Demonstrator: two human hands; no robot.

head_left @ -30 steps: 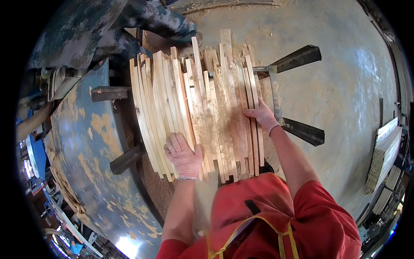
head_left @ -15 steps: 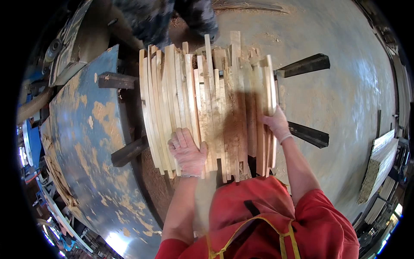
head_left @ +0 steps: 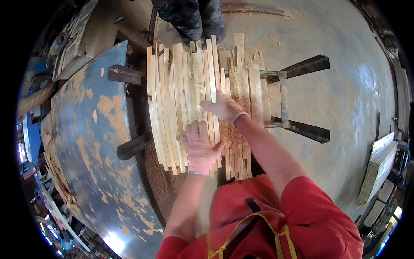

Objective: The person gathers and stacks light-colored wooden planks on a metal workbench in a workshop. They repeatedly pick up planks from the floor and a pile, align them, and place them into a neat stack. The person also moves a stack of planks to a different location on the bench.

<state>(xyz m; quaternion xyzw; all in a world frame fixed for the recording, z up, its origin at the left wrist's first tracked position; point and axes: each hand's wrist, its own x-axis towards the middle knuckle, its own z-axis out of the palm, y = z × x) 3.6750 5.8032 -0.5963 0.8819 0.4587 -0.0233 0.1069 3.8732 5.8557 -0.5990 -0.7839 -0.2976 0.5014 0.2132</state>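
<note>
Long pale wooden strips (head_left: 177,86) lie side by side in front of me, their ends uneven. My left hand (head_left: 200,149), in a thin whitish glove, rests flat on the near part of the strips with its fingers spread. My right hand (head_left: 226,108), gloved likewise, reaches across to the middle of the row. Its thumb points left over the strips, and its other fingers curl at the right side of a light wooden strip (head_left: 214,64), partly hidden. Right of this hand are darker strips (head_left: 239,142) dusted with sawdust.
Dark metal bars (head_left: 306,67) stick out on both sides beneath the wood. A blue-grey metal sheet (head_left: 95,142) with worn patches stands at left. Someone's dark trouser legs (head_left: 185,17) are at the far side. A stacked board bundle (head_left: 379,166) lies at right.
My right hand has moved left from the row's right edge to its middle, and the light strip at that edge is gone from there. The left hand has shifted slightly right. The other person's legs moved right.
</note>
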